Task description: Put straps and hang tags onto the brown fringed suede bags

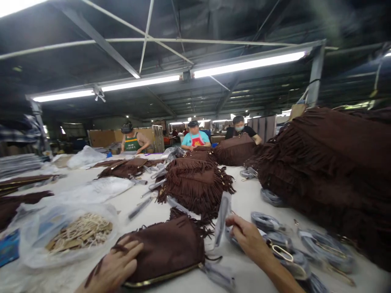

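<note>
My left hand [117, 262] lies with fingers stretched over the left side of a dark brown fringed bag [171, 248]. The bag rests flat on the table, its gold zipper edge towards me and its fringe at the far side and right. To the right of it, my right hand [246, 236] has its fingers curled in a pinch at a grey, plastic-wrapped strip [222, 217], which stands tilted and is slightly blurred. A smaller wrapped piece [218, 274] lies by the zipper's right end. Coiled grey straps with gold clasps [282, 252] lie beside my right forearm.
A plastic bag of beige tags and strings [81, 234] stands at the left. Brown fringed bags form a pile [195, 179] ahead and a tall heap [332, 162] at the right. Several people work across the white table [122, 207], one in a green apron [132, 143].
</note>
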Demonstrator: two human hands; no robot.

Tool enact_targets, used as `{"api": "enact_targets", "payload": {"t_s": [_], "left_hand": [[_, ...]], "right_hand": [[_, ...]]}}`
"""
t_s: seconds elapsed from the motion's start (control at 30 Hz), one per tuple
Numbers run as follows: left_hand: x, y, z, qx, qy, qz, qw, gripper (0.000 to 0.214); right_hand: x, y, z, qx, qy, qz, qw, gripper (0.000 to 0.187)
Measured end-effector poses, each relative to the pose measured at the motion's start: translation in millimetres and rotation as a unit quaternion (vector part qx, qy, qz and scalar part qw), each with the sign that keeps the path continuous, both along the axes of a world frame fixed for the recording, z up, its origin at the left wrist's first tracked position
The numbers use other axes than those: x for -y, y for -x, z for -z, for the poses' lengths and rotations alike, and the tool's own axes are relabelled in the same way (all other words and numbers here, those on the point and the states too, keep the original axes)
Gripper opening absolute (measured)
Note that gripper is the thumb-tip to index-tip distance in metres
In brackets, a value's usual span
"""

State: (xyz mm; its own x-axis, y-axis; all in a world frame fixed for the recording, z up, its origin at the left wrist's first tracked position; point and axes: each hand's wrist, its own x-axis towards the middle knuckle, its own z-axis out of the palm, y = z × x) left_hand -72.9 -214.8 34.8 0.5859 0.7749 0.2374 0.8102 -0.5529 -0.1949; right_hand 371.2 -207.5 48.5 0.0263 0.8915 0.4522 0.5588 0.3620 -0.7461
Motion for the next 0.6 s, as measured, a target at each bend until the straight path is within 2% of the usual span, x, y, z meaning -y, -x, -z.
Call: {"api": "enact_targets", "payload": {"t_s": [0.07,0.17,0.2,0.27,0.3,0.37,0.43,0.5,0.57,0.6], "left_hand": [[-3.2,12.1,0.9,-0.014,-0.041,-0.023,0.999,0.039],[-3.3,10.6,-7.9,-0.044,-0.057,-0.124,0.99,0.045],[-0.5,3.8,-12.2,-0.052,-0.049,-0.16,0.985,0.05],[9.5,-19.9,-18.6,-0.055,-0.016,-0.197,0.979,0.07],[15.9,-36.2,-19.0,-0.045,0.011,-0.184,0.982,0.081],[28.6,-75.2,-11.5,0.005,0.052,-0.081,0.995,0.087],[36.8,-117.5,7.6,0.061,0.058,0.047,0.995,0.062],[37.7,-156.5,33.4,0.073,0.015,0.125,0.989,0.031],[31.9,-185.4,57.9,0.081,-0.063,0.118,0.988,0.012],[27.7,-194.7,67.7,0.078,-0.085,0.128,0.985,0.01]], "right_hand": [[4.1,1.1,-6.7,-0.01,-0.035,0.031,0.999,0.026],[13.6,6.6,-17.3,0.022,-0.117,0.073,0.99,0.025],[17.5,10.4,-19.2,0.058,-0.132,0.05,0.988,0.023],[24.4,21.9,-17.5,0.146,-0.127,-0.045,0.98,0.021],[26.7,29.2,-13.3,0.193,-0.115,-0.091,0.97,0.024],[27.6,44.7,1.4,0.28,-0.092,-0.146,0.945,0.031],[23.2,57.6,21.2,0.342,-0.09,-0.14,0.925,0.028],[15.8,64.3,40.5,0.38,-0.113,-0.115,0.911,0.021],[8.6,63.8,54.4,0.405,-0.141,-0.103,0.897,0.019],[5.8,61.2,58.5,0.415,-0.147,-0.105,0.892,0.019]]}}
